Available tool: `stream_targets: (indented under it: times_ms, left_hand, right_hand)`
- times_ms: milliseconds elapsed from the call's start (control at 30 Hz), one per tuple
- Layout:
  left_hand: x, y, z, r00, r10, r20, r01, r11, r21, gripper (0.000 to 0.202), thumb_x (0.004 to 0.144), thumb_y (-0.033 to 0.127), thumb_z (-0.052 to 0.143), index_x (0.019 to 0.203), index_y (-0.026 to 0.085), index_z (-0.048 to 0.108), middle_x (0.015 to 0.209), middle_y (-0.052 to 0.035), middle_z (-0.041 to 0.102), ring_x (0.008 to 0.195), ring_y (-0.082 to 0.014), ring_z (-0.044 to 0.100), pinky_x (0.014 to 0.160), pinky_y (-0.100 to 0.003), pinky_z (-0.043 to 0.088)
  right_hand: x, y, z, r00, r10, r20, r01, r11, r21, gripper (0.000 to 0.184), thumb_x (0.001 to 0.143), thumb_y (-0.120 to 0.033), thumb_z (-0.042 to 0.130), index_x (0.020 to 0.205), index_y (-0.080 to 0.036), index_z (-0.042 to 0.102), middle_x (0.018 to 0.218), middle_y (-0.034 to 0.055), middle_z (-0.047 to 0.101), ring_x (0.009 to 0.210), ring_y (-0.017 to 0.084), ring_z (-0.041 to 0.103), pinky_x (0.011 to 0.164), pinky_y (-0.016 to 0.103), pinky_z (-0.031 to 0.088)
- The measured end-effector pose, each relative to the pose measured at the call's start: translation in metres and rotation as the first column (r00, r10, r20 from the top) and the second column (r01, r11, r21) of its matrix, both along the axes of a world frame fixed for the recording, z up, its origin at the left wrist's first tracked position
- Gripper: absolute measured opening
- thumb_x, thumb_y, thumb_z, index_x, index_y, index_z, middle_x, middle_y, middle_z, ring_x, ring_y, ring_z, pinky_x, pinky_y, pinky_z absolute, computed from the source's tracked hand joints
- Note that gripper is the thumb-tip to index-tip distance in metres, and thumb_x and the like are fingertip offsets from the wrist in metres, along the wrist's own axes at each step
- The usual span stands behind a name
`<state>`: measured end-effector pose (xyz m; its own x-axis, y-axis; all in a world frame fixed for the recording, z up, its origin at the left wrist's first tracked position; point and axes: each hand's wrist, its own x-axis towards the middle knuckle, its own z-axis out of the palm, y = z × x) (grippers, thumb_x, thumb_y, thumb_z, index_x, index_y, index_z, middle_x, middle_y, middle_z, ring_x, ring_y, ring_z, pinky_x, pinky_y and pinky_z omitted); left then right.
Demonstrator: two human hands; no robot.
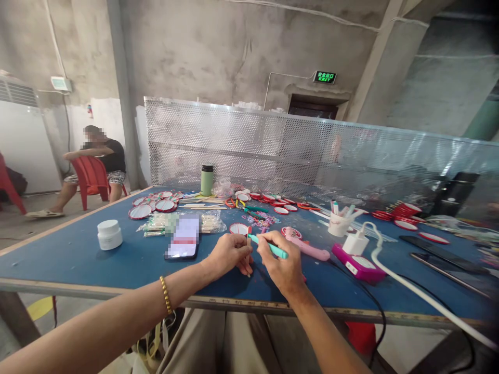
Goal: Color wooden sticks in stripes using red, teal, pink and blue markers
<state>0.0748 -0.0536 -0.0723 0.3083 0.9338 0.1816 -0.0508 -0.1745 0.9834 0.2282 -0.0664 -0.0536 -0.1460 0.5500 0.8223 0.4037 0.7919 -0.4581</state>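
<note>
My left hand (230, 252) is closed around a thin, flat wooden stick (248, 244), held roughly upright above the table's front part. Between the fingers of my right hand (283, 262) is a turquoise marker pen (278, 251). Its tip points left and meets the stick's upper part, though I cannot make out any mark. Just behind the stick lies a round white disc with a red rim (238, 228); whether it touches the stick is unclear. A pink glue gun (310, 249) rests to the right of my right hand.
On the blue table (144, 270) are a phone (184, 236), a white jar (109, 235), a green bottle (207, 181), a cup of pens (338, 224) and a magenta device (358, 264) with a cable. Perforated metal panels (234, 140) stand behind. A person (111, 153) sits at left.
</note>
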Motion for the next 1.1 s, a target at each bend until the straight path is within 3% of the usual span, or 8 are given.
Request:
stream_targets:
  times_ms: [667,1100]
  left_hand:
    - [-0.0004,-0.0001,0.0006,1.000,0.008,-0.001,-0.008,1.000,-0.003,0.027,0.075,0.038,0.068,0.068,0.014,0.055,0.060,-0.0023,0.065,0.047,-0.0166,0.067,0.042,-0.022,0.053]
    - [-0.0002,-0.0009,0.0011,1.000,0.011,-0.010,-0.011,1.000,0.002,0.028,0.075,0.038,0.067,0.068,0.014,0.056,0.056,-0.0023,0.064,0.046,-0.0164,0.067,0.042,-0.022,0.053]
  right_hand:
    - [0.0023,-0.0008,0.0012,0.999,-0.046,0.009,0.045,0.998,0.052,0.020,0.090,-0.025,0.055,0.071,-0.021,0.059,0.055,-0.0036,0.057,0.045,0.010,0.049,0.046,0.022,0.040]
    - [0.0020,0.0005,-0.0001,1.000,-0.007,0.004,0.007,0.997,0.070,0.019,0.089,-0.020,0.055,0.070,-0.020,0.058,0.056,-0.0044,0.055,0.048,0.009,0.049,0.047,0.022,0.038]
